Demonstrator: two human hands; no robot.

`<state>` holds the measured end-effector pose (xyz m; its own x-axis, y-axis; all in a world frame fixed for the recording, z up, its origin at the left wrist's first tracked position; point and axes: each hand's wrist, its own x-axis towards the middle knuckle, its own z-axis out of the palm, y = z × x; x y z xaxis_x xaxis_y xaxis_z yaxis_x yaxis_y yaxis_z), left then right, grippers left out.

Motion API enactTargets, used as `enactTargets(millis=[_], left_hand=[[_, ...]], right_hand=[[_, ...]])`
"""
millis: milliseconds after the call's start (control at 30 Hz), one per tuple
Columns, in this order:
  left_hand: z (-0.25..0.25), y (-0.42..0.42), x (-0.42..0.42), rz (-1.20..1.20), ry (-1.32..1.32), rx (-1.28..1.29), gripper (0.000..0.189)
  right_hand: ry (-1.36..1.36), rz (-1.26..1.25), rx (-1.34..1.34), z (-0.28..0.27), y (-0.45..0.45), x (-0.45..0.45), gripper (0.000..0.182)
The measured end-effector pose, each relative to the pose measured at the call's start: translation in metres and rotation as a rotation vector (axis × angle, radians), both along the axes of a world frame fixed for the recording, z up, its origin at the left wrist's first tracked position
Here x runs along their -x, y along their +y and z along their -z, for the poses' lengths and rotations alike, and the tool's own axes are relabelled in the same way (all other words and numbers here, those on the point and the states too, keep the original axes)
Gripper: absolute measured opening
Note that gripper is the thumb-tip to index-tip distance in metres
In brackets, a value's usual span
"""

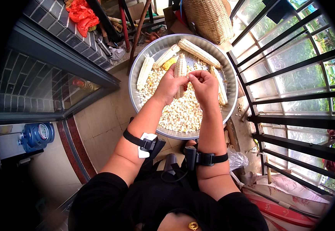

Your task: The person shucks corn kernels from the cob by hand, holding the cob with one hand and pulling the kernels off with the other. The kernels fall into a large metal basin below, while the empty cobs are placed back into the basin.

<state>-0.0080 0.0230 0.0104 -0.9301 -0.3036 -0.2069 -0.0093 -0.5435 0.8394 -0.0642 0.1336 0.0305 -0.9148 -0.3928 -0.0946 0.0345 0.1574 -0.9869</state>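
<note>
My left hand grips an upright white corn cob over a wide metal basin. Close against the cob's right side, my right hand has its thumb and bent forefinger together near my left thumb; whether a kernel is pinched there is too small to tell. A small dark red spot shows between the hands. Loose pale kernels cover much of the basin floor. Around its inner wall lie more cobs: one at left, one at upper left, one across the top and one at right, partly behind my right hand.
A yellow object lies among the kernels. Behind the basin stands a wicker basket. Black metal bars line the right side. To the left are a dark-framed glass door and a blue water bottle. Straps with devices circle both forearms.
</note>
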Motion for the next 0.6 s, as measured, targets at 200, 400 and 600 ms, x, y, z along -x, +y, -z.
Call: enactTargets(millis=[200,400,600], left_hand=[[0.001,0.001,0.000,-0.020,0.040,0.175,0.043],[-0.002,0.001,-0.002,0.076,-0.064,0.404,0.052],[-0.002,-0.001,-0.002,0.117,-0.041,0.334,0.056]], right_hand=[[0.139,-0.029,0.000,-0.010,0.001,-0.004,0.009],[0.412,-0.047,-0.149,-0.002,0.001,-0.004,0.008],[0.507,-0.058,-0.229,-0.003,0.002,-0.004,0.013]])
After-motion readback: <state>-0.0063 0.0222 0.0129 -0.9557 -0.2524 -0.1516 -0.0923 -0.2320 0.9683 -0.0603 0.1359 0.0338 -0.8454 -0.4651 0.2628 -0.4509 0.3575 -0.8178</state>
